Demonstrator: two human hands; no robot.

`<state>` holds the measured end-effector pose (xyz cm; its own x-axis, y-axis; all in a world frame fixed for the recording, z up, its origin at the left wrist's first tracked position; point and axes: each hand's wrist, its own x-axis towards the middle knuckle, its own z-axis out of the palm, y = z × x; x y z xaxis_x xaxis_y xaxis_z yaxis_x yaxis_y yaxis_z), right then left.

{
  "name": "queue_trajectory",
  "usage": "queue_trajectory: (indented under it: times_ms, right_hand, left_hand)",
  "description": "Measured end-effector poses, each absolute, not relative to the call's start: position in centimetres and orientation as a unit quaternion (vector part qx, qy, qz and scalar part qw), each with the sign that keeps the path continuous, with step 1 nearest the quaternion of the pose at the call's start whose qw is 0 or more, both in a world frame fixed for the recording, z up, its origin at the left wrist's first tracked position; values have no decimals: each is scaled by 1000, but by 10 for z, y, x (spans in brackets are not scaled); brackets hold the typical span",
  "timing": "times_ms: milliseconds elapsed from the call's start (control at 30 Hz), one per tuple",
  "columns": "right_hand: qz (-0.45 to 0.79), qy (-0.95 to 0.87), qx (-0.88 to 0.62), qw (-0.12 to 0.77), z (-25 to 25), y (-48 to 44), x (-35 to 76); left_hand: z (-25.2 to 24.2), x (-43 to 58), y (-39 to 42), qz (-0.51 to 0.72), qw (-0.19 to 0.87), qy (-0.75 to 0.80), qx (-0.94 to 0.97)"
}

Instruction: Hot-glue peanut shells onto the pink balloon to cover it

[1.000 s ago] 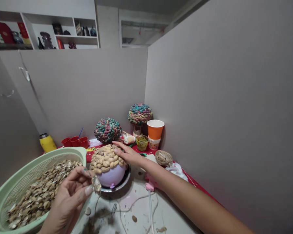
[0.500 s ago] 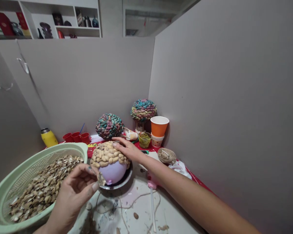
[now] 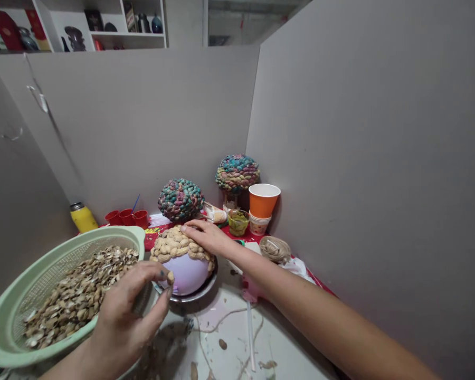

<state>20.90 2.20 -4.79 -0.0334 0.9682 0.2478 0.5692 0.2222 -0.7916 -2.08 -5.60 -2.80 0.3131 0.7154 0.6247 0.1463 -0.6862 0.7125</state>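
Note:
A lilac balloon [image 3: 189, 275], its upper part covered with tan peanut shells [image 3: 176, 244], sits in a shallow metal bowl [image 3: 198, 296]. My left hand [image 3: 132, 301] pinches a small peanut shell [image 3: 170, 277] between thumb and forefinger, just in front of the balloon's lower left side. Across the top of the shell layer lies my right hand [image 3: 208, 236], fingers stretched out; part of the shells is hidden under it. Left of the bowl, a green colander [image 3: 122, 232] holds many loose peanut shells [image 3: 79, 295].
A pink glue gun [image 3: 250, 290] with a clear stick [image 3: 250, 338] lies partly under my right forearm. Behind stand two painted shell domes [image 3: 181, 199], an orange cup [image 3: 264, 201], a jar [image 3: 238, 222], red cups [image 3: 126, 216] and a yellow bottle [image 3: 83, 217]. Twine [image 3: 275, 249] lies right.
My left hand has moved slightly right and the shell in its pinch is turned differently. My right hand stays on the balloon's top. The view has shifted a little.

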Motion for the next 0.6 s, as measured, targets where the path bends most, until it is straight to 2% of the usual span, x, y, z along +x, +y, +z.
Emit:
queue_trajectory:
  times_ms: [200, 600]
  right_hand:
    - [237, -671, -577, 401, -52, 22, 209]
    - [232, -674, -569, 411, -53, 21, 211]
  left_hand:
    - [-28, -9, -42, 425, 54, 237, 872]
    - [-26, 13, -37, 269, -171, 246, 915]
